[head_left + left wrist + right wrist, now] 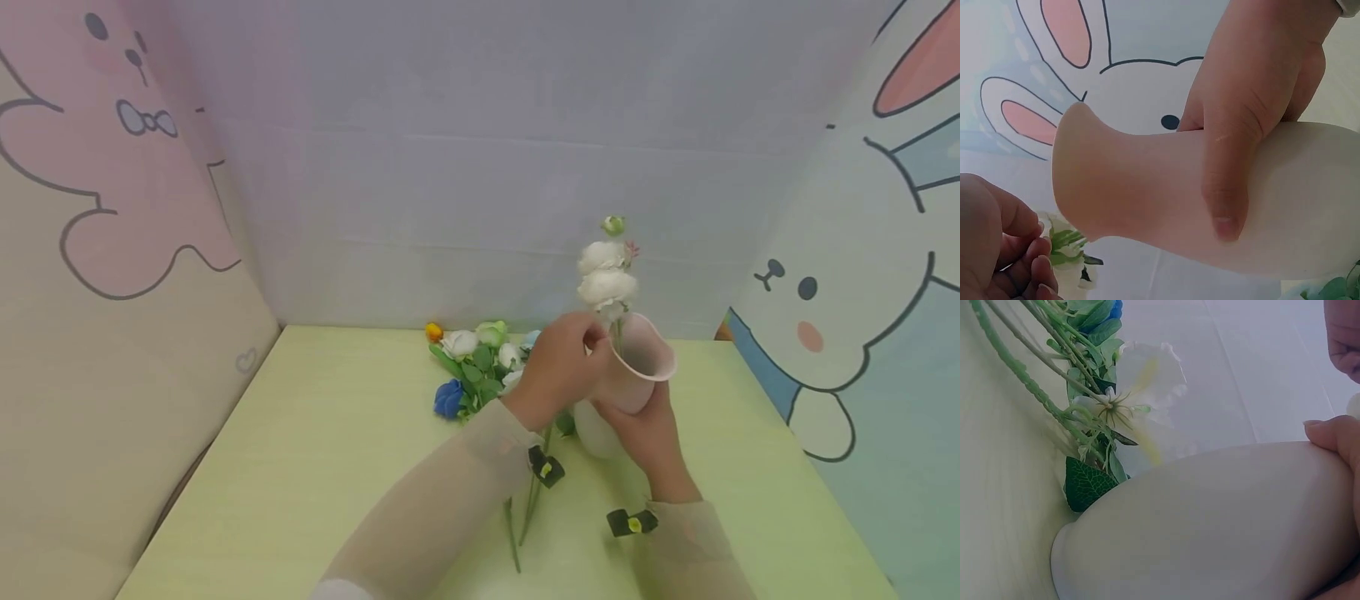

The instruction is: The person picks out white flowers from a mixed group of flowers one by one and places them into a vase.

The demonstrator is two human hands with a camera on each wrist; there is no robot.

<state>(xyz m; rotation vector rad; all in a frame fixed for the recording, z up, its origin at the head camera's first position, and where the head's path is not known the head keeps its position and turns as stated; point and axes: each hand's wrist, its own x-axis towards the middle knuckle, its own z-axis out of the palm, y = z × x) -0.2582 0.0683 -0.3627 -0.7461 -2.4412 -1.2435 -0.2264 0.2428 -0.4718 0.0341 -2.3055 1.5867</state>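
My right hand grips the neck of a pale pink-white vase, which leans with its mouth toward me. In the left wrist view the thumb lies across the vase. At the rim, my left hand has thumb and fingertips together, pinching the stem of a white flower. This flower carries full white blooms, a green bud and a small pink sprig, and its stem runs into the vase mouth. Green sepals show beside the left fingertips. The exact pinch point is partly hidden.
Left of the vase lies a heap of artificial flowers: a blue flower, an orange bud, white blooms and a pale green one. Loose stems point toward me on the yellow-green table. Printed cloth walls surround it.
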